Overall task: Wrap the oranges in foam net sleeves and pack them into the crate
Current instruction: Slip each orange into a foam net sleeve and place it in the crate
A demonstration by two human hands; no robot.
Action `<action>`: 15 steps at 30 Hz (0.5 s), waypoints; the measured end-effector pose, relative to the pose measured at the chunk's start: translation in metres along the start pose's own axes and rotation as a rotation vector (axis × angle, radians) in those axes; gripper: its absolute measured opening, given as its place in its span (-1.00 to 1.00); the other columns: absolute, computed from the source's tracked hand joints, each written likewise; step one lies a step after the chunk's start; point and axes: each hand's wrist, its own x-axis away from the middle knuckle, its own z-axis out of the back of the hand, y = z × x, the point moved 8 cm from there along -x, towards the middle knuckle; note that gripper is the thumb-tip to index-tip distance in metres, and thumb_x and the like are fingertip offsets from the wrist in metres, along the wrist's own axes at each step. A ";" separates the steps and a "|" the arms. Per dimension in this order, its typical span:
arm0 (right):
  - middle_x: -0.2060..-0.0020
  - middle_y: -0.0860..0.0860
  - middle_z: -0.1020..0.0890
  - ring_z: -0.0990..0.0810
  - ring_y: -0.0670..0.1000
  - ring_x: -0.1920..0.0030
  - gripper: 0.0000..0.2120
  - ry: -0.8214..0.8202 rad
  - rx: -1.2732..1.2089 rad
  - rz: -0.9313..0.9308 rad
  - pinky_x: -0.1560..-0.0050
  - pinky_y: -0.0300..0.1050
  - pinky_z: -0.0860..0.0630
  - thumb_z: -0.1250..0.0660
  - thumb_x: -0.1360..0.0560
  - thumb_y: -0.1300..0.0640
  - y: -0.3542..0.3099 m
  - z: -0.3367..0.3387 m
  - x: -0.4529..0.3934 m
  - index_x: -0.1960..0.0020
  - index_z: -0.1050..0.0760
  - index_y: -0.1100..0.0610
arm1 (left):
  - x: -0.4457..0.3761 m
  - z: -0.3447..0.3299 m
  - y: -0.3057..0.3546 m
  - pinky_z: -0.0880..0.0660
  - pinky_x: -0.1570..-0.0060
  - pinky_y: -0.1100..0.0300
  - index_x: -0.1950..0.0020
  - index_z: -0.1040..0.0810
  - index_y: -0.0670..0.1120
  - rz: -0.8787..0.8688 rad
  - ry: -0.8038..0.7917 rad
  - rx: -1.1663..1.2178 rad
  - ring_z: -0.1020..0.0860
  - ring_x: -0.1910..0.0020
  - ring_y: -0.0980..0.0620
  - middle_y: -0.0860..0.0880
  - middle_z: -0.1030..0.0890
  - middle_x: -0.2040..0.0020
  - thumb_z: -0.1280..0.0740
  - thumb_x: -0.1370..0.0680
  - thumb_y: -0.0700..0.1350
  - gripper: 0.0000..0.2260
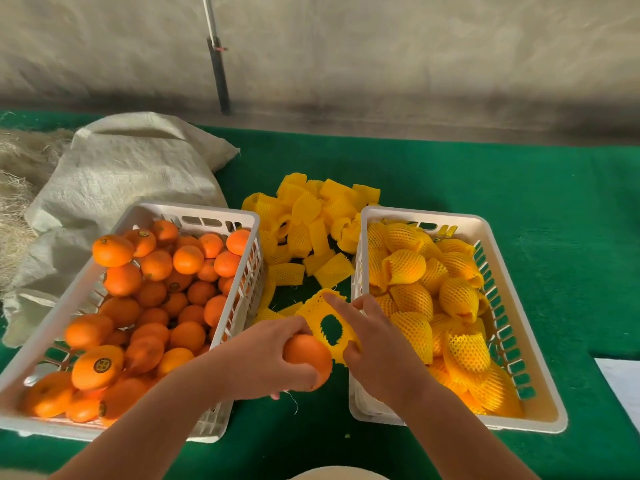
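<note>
My left hand (273, 355) grips a bare orange (306, 355) between the two crates. My right hand (374, 344) holds a yellow foam net sleeve (318, 311) stretched open, its mouth facing the orange and almost touching it. The left white crate (194, 216) is full of bare oranges (156, 299). The right white crate (426, 216) holds several oranges wrapped in yellow sleeves (433, 299).
A loose pile of empty yellow sleeves (308, 226) lies on the green cloth (519, 202) between and behind the crates. A pale woven sack (121, 174) and straw (17, 188) sit at the back left. A dark pole (220, 74) stands against the wall.
</note>
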 end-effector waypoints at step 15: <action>-0.39 -0.18 -0.28 -0.47 -0.11 -0.26 -0.28 0.025 -0.058 0.046 -0.11 -0.39 -0.50 -0.43 -0.61 0.05 -0.008 -0.019 0.006 -0.63 -0.13 -0.17 | -0.008 -0.025 -0.009 -0.68 0.20 0.13 -0.36 -0.48 0.06 0.250 0.409 0.766 -0.73 0.16 0.09 -0.06 -0.65 -0.09 -0.55 -0.45 0.17 -0.45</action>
